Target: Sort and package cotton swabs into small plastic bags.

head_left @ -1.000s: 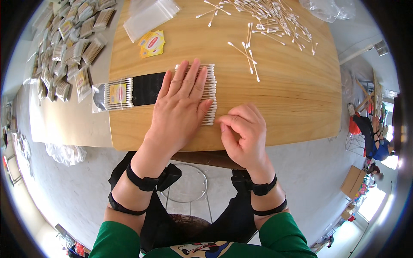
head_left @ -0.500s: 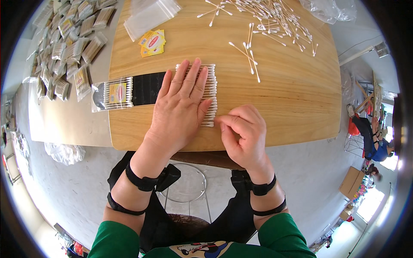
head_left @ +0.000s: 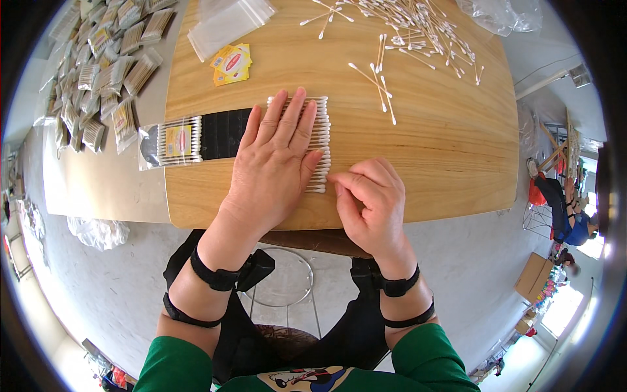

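Observation:
A neat row of cotton swabs (head_left: 321,140) lies side by side on the wooden table. My left hand (head_left: 273,160) rests flat across it, fingers stretched out, hiding the row's middle and left ends. Just right of the row's near end is my right hand (head_left: 373,202), fingers curled in, the index fingertip at or very close to the white tips. Nothing shows in its fingers. Left of my left hand runs a black strip (head_left: 225,135), partly covered by it. At the strip's left end lies a clear bag (head_left: 149,145) holding swabs and a yellow label card (head_left: 178,141).
Loose cotton swabs (head_left: 418,32) are heaped at the far right, several strays nearer me. Yellow cards (head_left: 232,64) and flat clear bags (head_left: 232,26) lie at the far left. Many filled swab packs (head_left: 98,72) cover the side table. Crumpled plastic (head_left: 503,14) sits at the far right corner.
My right hand has shifted very slightly. My left hand and the row of swabs stay where they were.

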The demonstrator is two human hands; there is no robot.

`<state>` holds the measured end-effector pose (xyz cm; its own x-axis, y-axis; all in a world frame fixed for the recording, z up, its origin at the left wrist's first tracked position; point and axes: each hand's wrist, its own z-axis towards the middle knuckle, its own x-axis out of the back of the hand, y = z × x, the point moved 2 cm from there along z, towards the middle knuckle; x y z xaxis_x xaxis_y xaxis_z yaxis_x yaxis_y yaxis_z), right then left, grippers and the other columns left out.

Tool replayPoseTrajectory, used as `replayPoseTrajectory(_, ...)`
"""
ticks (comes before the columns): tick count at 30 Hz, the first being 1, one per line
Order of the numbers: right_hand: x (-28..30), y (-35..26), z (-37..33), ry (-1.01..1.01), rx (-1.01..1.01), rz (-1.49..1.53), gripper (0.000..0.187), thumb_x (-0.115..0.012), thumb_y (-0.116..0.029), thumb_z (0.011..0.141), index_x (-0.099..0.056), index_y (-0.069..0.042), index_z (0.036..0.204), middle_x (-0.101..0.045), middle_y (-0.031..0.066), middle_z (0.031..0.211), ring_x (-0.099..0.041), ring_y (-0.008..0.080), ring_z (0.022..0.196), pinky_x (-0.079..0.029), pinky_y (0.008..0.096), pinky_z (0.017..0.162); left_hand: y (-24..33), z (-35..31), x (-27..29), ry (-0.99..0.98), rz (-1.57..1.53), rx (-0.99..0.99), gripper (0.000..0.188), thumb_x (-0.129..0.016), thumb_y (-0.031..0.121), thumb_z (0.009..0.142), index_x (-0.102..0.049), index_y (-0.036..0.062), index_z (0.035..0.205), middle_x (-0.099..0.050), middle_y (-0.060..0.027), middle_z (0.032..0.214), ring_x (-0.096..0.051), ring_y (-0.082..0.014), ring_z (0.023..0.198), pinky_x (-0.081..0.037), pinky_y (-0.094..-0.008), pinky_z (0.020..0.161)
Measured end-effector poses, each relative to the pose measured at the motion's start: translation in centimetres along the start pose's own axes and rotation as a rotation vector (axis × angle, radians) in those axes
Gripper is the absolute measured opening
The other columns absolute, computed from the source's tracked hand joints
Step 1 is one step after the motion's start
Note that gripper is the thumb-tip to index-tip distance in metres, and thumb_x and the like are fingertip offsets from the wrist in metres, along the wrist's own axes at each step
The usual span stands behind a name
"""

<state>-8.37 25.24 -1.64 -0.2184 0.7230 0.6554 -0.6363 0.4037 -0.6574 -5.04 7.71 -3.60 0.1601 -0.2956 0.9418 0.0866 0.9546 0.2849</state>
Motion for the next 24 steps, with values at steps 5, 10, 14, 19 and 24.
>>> replayPoseTrajectory(5,0.2,0.0,-0.1,-0.005,-0.012,0.041,0.014,-0.072,0.005,0.074,-0.071,-0.005,0.085,-0.061,0.0060,0.079,-0.058,0.0275,0.070,-0.046,0.0380,0.060,0.0,0.0,0.0,0.001,0.003,-0.003,0.060,-0.056,0.034,0.103,-0.046,0.0025,0.153,-0.039,-0.0135,0.162,-0.033,-0.0319,0.152,-0.025,-0.0490,0.125)
replayPoseTrajectory(10,-0.4,-0.4,-0.1,-0.063,0.081,-0.045,0.017,-0.079,0.001,0.071,-0.069,-0.008,0.081,-0.059,0.0039,0.079,-0.059,0.0269,0.073,-0.047,0.0384,0.061,0.0,0.0,0.0,0.003,0.009,-0.005,0.060,-0.056,0.034,0.102,-0.046,0.0021,0.152,-0.040,-0.0138,0.162,-0.033,-0.0321,0.152,-0.025,-0.0493,0.125)
replayPoseTrajectory(14,-0.5,-0.5,-0.1,-0.068,0.083,-0.070,0.018,-0.080,-0.001,0.070,-0.068,-0.008,0.081,-0.058,0.0040,0.078,-0.059,0.0265,0.075,-0.048,0.0385,0.062,0.0,0.0,0.0,0.002,0.015,-0.007,0.060,-0.056,0.034,0.103,-0.046,0.0019,0.152,-0.040,-0.0141,0.162,-0.034,-0.0323,0.152,-0.026,-0.0496,0.124)
replayPoseTrajectory(19,-0.4,-0.9,-0.3,-0.094,0.060,-0.107,0.019,-0.079,-0.001,0.069,-0.066,-0.007,0.081,-0.056,0.0046,0.078,-0.059,0.0274,0.074,-0.048,0.0395,0.062,0.1,0.0,0.2,-0.020,-0.009,0.000,0.059,-0.055,0.028,0.103,-0.042,0.0030,0.155,-0.038,-0.0148,0.163,-0.033,-0.0330,0.152,-0.025,-0.0480,0.125)
replayPoseTrajectory(24,1.4,-1.7,-1.1,-0.286,0.017,-0.087,0.016,-0.077,-0.002,0.071,-0.063,-0.007,0.076,-0.054,0.0062,0.076,-0.058,0.0283,0.073,-0.047,0.0407,0.061,-0.3,-0.1,-0.3,0.007,-0.002,-0.007,0.061,-0.057,0.036,0.102,-0.047,0.0031,0.152,-0.041,-0.0135,0.161,-0.036,-0.0324,0.150,-0.027,-0.0500,0.124)
